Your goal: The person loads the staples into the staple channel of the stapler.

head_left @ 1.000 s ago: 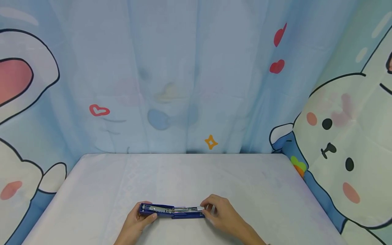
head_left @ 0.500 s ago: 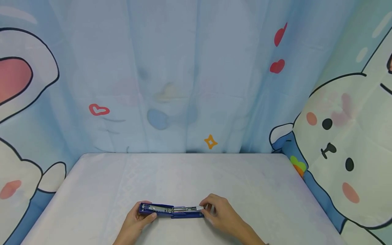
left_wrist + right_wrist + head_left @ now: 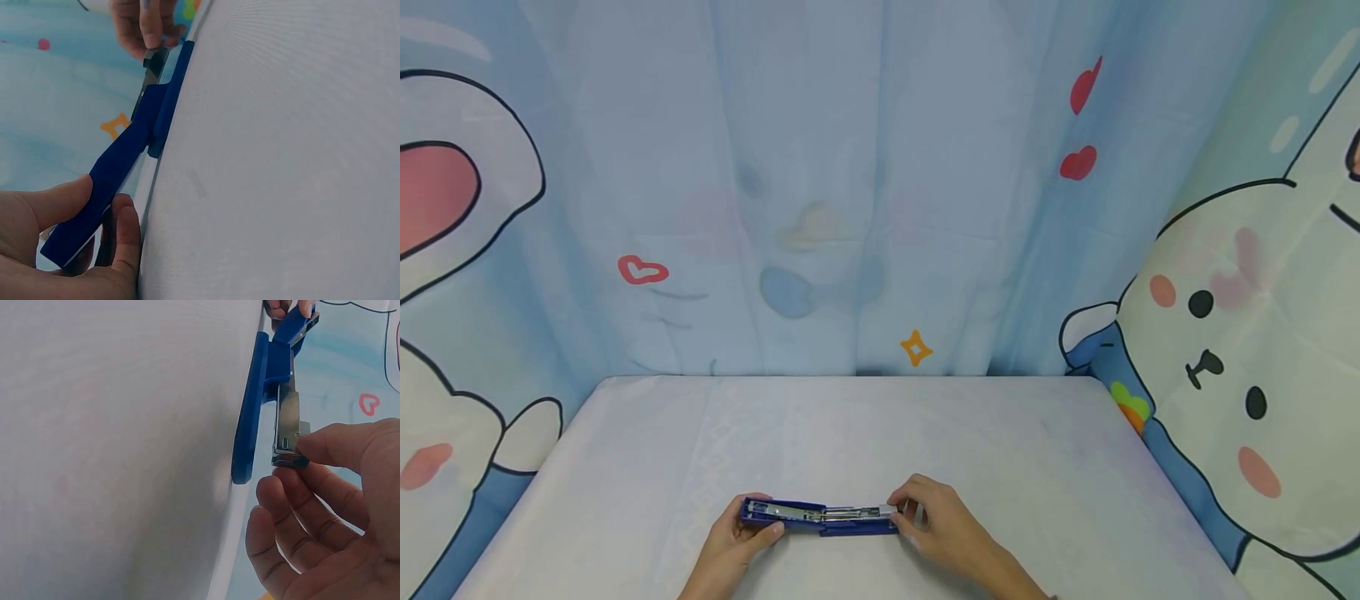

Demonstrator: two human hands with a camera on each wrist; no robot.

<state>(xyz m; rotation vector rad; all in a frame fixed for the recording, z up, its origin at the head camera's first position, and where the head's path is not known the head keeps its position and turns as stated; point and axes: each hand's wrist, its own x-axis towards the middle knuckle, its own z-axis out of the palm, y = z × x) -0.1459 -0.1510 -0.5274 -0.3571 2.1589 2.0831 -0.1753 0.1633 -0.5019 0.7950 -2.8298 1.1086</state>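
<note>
A dark blue stapler [image 3: 857, 528] is swung open on the white table, its metal magazine [image 3: 288, 415] exposed. My left hand [image 3: 736, 537] grips the raised cover [image 3: 115, 162] at the left end, thumb on the near side and fingers round the other. At the opposite end my right hand [image 3: 936, 521] pinches a small silver piece [image 3: 305, 427] that looks like a strip of staples, with thumb and index finger right at the magazine's tip. The other right fingers curl loosely below. The fingers partly hide the silver piece.
A white cloth covers the table [image 3: 865, 433]. Behind it hangs a light blue curtain [image 3: 820, 167] printed with hearts and a star. Cartoon rabbit prints [image 3: 1217, 350] flank both sides of the table.
</note>
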